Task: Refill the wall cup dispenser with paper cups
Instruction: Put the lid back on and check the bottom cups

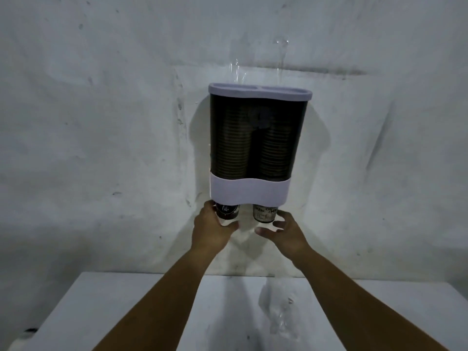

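The wall cup dispenser [249,191] hangs on the wall, with a lavender lid, a lavender lower band and a dark see-through body. Two stacks of paper cups fill it side by side. The bottom cup of each stack sticks out below the band. My left hand [210,231] wraps the left paper cup [227,211], fingers on its left side and thumb under its base. My right hand [286,234] is just below and to the right of the right paper cup [264,214], fingers spread, holding nothing.
A white table [126,312] stands against the wall below the dispenser. A crumpled clear plastic sleeve [278,312] lies on it between my forearms. Clear plastic strips [281,44] stick to the rough white wall above the dispenser.
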